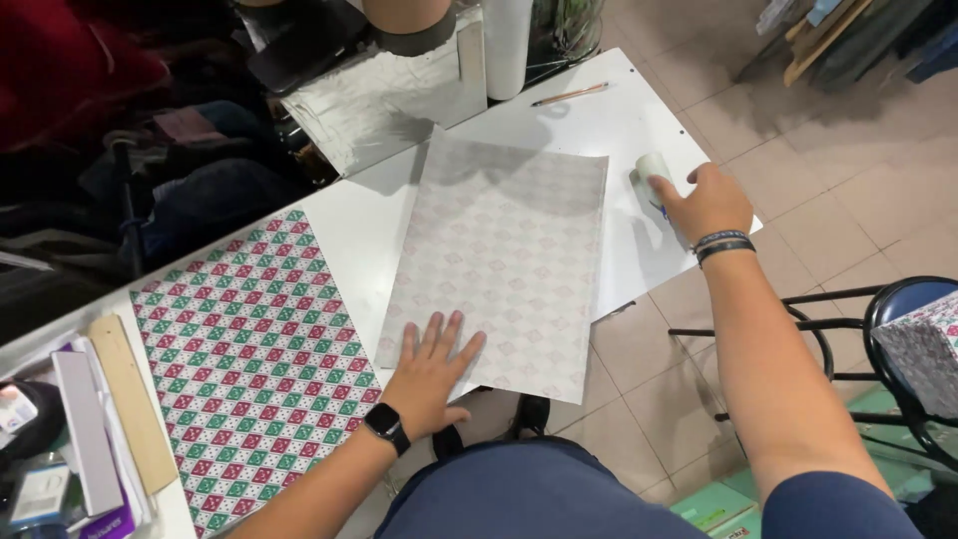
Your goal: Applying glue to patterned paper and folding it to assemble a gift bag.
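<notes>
Item 1, nearest: left hand (431, 371), fingers spread and palm flat, is pressing down on the near corner of a pale sheet of wrapping paper (499, 255) lying face-down on the white table (609, 110). The sheet's long axis is running away from the person, tilted slightly right. Item 2, farther: right hand (711, 202) is closing around a small white roll (654, 172) just beside the sheet's far right edge. Item 3: a patterned red-and-green sheet (254, 364) is lying left, untouched. Item 4, farthest: a pencil (570, 95).
</notes>
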